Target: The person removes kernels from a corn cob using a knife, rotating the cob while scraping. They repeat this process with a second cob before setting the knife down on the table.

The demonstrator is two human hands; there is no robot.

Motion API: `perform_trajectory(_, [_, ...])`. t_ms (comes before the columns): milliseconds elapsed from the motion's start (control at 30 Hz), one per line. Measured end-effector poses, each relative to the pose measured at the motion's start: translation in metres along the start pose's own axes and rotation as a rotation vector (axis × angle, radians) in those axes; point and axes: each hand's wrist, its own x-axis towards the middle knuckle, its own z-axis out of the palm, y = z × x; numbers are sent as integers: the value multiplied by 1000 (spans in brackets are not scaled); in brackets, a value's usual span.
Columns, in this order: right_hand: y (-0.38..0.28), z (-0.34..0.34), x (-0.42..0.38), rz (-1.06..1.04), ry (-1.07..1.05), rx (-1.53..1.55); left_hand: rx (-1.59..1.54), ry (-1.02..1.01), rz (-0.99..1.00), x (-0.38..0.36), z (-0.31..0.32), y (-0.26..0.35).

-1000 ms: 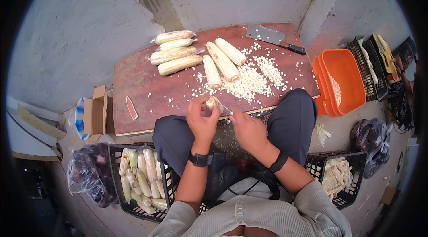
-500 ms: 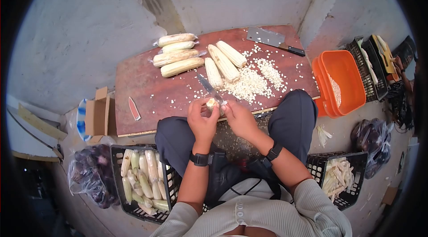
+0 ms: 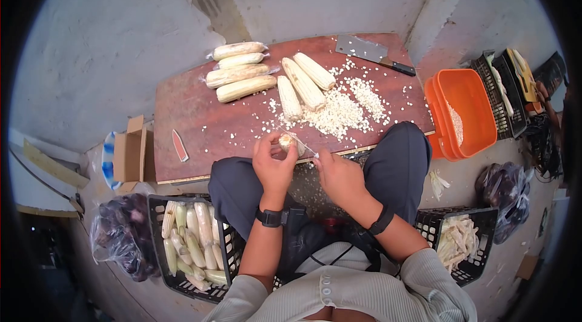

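Note:
My left hand [image 3: 273, 163] is closed around an ear of corn [image 3: 287, 142], seen nearly end-on above the table's near edge. My right hand [image 3: 341, 178] grips a knife [image 3: 301, 142]; its thin blade lies across the ear, pointing up and left. The handle is mostly hidden in my fingers. Just beyond my hands, a heap of loose white kernels [image 3: 339, 116] spreads over the reddish table [image 3: 212, 128]. Three bare ears of corn [image 3: 303, 84] lie beside the heap. Further left are several more ears [image 3: 245, 87], some wrapped in plastic.
A cleaver [image 3: 364, 49] lies at the table's far right. Beside the table stands an orange bin [image 3: 479, 110] with kernels inside. A black crate [image 3: 159, 249] of corn is at left, another crate [image 3: 479, 264] with husks at right. A cardboard box [image 3: 128, 158] stands left.
My right hand has moved right and slightly down, drawing the knife back so its blade now crosses the ear edge-on. My left hand stays nearly in place with the corn.

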Motion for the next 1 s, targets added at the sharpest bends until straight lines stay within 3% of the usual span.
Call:
perform_trajectory(267, [0, 6, 14, 12, -101, -31, -4, -4, 31, 6, -3, -4])
perform_trajectory(667, [-4, 35, 34, -44, -74, 2, 51, 3, 39, 7, -9, -9])
perform_trajectory(767, [-8, 24, 33, 98, -139, 189, 49, -21, 55, 2, -8, -10])
perform_trajectory(1000, [8, 30, 30, 204, -143, 556, 37, -25, 102, -1, -4, -5])
